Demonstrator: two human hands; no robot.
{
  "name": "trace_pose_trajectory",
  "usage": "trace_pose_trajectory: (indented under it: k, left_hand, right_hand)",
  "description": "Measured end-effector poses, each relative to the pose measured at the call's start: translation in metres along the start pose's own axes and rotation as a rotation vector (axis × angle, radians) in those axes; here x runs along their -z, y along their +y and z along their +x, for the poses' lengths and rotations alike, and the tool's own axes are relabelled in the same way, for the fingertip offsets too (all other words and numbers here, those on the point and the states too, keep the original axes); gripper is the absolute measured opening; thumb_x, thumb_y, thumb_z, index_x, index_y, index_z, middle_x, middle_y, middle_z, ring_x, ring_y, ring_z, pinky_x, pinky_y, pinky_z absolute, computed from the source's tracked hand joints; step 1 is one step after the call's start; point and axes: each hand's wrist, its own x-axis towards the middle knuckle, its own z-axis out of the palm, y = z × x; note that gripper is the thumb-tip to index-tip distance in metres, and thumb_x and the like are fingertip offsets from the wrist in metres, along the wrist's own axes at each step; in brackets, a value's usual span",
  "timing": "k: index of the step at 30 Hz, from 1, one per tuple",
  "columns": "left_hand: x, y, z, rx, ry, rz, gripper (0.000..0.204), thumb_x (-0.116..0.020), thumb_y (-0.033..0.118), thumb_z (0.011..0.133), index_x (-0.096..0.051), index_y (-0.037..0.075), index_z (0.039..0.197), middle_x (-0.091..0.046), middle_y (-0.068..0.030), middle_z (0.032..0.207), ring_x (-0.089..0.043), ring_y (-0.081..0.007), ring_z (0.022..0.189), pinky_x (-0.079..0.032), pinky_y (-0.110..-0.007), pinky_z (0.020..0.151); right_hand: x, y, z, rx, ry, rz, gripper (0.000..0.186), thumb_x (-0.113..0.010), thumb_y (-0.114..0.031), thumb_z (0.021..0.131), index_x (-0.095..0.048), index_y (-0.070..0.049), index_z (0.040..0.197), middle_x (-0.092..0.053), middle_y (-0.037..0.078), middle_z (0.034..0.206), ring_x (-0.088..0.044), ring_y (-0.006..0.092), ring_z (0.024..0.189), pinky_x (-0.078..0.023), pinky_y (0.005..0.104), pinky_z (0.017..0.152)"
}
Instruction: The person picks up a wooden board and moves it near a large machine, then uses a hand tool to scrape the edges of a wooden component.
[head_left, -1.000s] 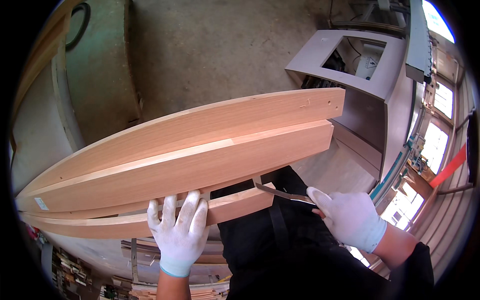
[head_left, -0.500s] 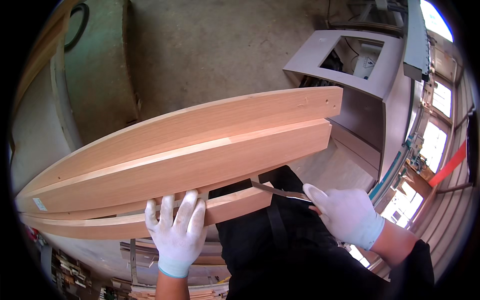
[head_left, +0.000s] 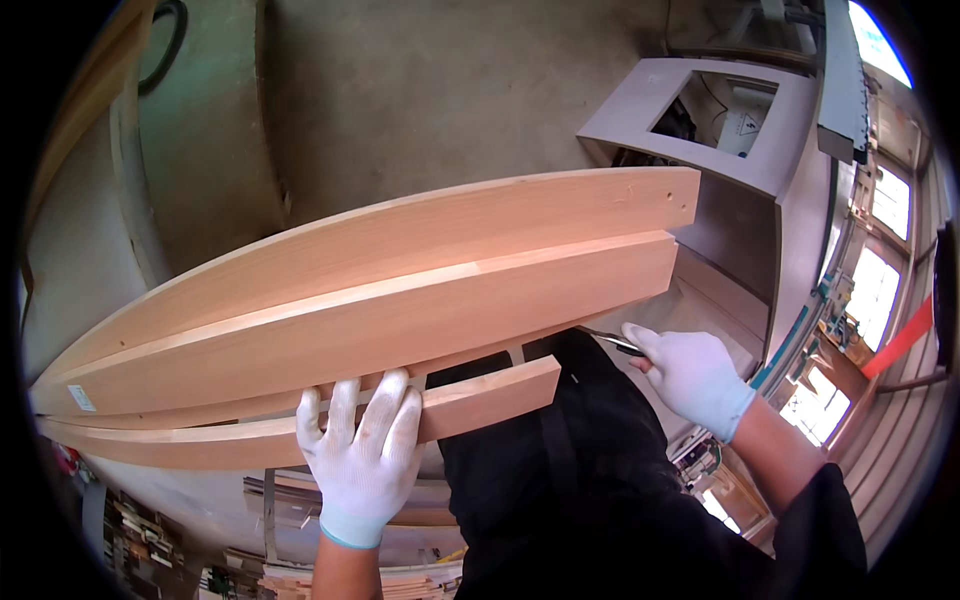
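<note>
My left hand [head_left: 362,450], in a white knit glove, lies against the nearest wooden board [head_left: 490,400]. Its fingers are hooked over the board's top edge, holding it; the thumb is hidden. In my gloved right hand [head_left: 695,378] is a slim flat metal tool [head_left: 612,341], like a file, pinched between thumb and fingers. The tool's tip points left, close to the edge of the middle board [head_left: 400,335] and apart from the near board's end. A taller curved board [head_left: 480,215] stands beyond, with two small holes at its right end.
A pale grey cabinet [head_left: 690,130] with a square opening stands at the far right. A worn panel [head_left: 205,140] is at the far left. Stacked wood strips [head_left: 360,580] lie low down near my left arm. Windows [head_left: 870,290] line the right side.
My right hand has drawn the metal tool up and away from the near board's end, where its tip lay before. The left hand keeps its hold; the whole view has shifted slightly.
</note>
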Motion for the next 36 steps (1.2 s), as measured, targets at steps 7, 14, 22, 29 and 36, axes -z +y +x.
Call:
trace_pose_trajectory:
  k: [7, 14, 22, 29, 36]
  left_hand:
    - [0.001, -0.002, -0.004, 0.007, -0.009, 0.034, 0.042, -0.077, 0.013, 0.066, -0.065, 0.015, 0.106, -0.066, -0.0037, 0.123, -0.055, -0.0363, 0.125, -0.027, -0.058, 0.115]
    - [-0.001, -0.004, -0.005, 0.0, -0.008, 0.028, 0.042, -0.076, 0.013, 0.066, -0.066, 0.015, 0.107, -0.067, -0.0035, 0.123, -0.055, -0.0362, 0.125, -0.027, -0.058, 0.116]
    - [-0.005, -0.004, -0.006, -0.021, 0.001, 0.056, 0.044, -0.075, 0.01, 0.066, -0.067, 0.015, 0.109, -0.067, -0.0033, 0.124, -0.056, -0.0347, 0.124, -0.025, -0.058, 0.118]
    - [-0.006, -0.005, -0.005, -0.023, 0.024, 0.057, 0.044, -0.074, 0.008, 0.066, -0.067, 0.015, 0.11, -0.067, -0.0022, 0.125, -0.056, -0.0339, 0.125, -0.025, -0.057, 0.118]
    - [0.0, -0.005, -0.004, -0.012, 0.007, 0.02, 0.047, -0.075, 0.01, 0.066, -0.065, 0.015, 0.112, -0.068, -0.0028, 0.124, -0.056, -0.0343, 0.125, -0.026, -0.056, 0.117]
  right_hand:
    - [0.051, -0.037, -0.02, 0.103, -0.044, 0.18, 0.041, -0.049, -0.039, 0.107, -0.062, -0.013, 0.136, -0.07, 0.011, 0.084, -0.07, 0.0321, 0.079, -0.056, 0.0408, 0.069]
    - [0.055, -0.039, -0.016, 0.07, -0.16, 0.134, 0.048, -0.041, -0.046, 0.109, -0.059, -0.014, 0.14, -0.068, 0.011, 0.079, -0.069, 0.0326, 0.075, -0.054, 0.0426, 0.066]
    - [0.039, -0.041, -0.008, 0.094, -0.082, 0.098, 0.043, -0.046, -0.044, 0.107, -0.059, -0.014, 0.137, -0.066, 0.01, 0.074, -0.068, 0.0316, 0.069, -0.052, 0.0431, 0.059]
    - [0.029, -0.047, -0.002, 0.112, 0.026, 0.064, 0.04, -0.054, -0.039, 0.105, -0.059, -0.013, 0.135, -0.063, 0.009, 0.069, -0.067, 0.0296, 0.063, -0.05, 0.0423, 0.054]
    - [0.042, -0.041, -0.01, 0.131, 0.009, 0.063, 0.04, -0.052, -0.039, 0.106, -0.061, -0.013, 0.135, -0.064, 0.009, 0.07, -0.066, 0.0308, 0.064, -0.05, 0.0421, 0.054]
